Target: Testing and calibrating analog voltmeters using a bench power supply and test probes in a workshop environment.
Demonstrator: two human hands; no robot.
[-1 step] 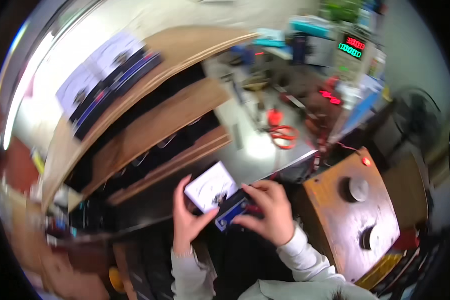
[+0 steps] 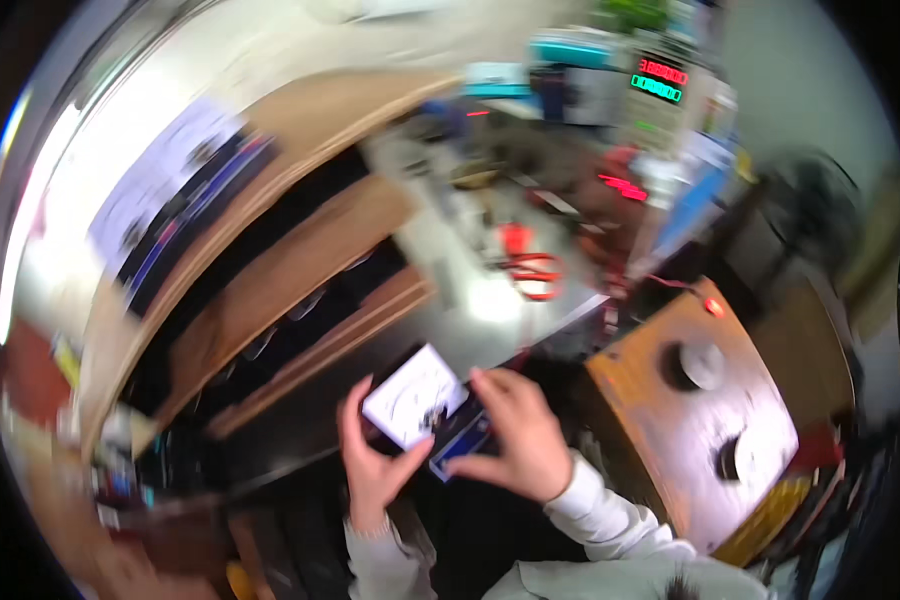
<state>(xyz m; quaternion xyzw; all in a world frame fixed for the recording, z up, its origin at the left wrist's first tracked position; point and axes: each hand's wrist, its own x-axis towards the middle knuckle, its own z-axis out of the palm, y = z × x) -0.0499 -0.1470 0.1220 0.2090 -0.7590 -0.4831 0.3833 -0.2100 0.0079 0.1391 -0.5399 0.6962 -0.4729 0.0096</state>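
Left forearm (image 2: 390, 565), pale-sleeved, enters from the lower edge, nearly upright. Left hand (image 2: 372, 480) in a holding pose: thumb (image 2: 410, 460) angled up and rightward, fingers (image 2: 352, 418) raised opposite. Right forearm (image 2: 620, 515), likewise sleeved, slants up and leftward from lower right. Right hand (image 2: 530, 440) mirrors the grip, index finger (image 2: 492, 392) and thumb (image 2: 475, 467) parted, pointing leftward. Hands near each other.
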